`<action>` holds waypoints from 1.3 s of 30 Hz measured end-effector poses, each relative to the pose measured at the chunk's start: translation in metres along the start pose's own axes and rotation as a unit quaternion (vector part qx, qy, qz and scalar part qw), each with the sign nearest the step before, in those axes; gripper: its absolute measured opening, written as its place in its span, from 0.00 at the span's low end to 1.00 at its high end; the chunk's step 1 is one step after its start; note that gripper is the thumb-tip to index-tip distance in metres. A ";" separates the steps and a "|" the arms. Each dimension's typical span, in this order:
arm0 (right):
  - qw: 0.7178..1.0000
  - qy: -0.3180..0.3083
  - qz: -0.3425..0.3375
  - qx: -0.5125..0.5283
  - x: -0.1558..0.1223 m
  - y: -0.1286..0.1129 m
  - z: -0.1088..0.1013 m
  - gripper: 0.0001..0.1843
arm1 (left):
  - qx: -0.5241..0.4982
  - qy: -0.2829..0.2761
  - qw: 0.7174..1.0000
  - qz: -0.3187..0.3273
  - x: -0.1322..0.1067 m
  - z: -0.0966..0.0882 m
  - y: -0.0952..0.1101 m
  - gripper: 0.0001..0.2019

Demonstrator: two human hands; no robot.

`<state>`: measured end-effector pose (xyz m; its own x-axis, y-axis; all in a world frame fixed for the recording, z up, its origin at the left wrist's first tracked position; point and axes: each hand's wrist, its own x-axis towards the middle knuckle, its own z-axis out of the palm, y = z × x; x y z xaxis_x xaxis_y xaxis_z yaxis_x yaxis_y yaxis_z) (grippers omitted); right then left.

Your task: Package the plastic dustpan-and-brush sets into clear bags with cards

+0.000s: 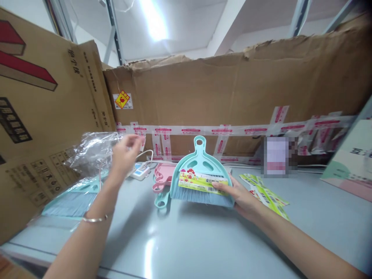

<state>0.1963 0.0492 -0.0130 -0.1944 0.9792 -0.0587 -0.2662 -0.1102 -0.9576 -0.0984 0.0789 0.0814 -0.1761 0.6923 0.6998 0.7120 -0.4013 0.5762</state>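
over the middle of the surface (174,240), the right hand's (235,193) grip is closed on the right edge of a mint dustpan (200,160), thumb on its paper label (200,182). from there, loose labels (261,192) lie between three and four o'clock; pink plastic pieces (165,174) just beside at nine; a bagged dustpan (69,203) farther out. the left hand (126,151) is raised at ten, before clear plastic (91,149); whether its grip holds any, i cannot tell. a cardboard wall (186,100) blocks twelve.

A printed brown cardboard box (61,112) stands left; a wide, taped brown cardboard panel (209,93) spans the far side.
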 end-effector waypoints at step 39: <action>0.994 0.032 0.061 0.084 -0.002 -0.003 -0.001 0.13 | 0.286 -0.029 0.796 0.533 -0.027 0.066 0.018 0.10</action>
<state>0.1982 0.0475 -0.0100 -0.1762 0.9649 -0.1946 -0.3998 -0.2508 -0.8816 -0.0361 0.0928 0.0450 0.7551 0.1740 0.6321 0.6315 -0.4519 -0.6301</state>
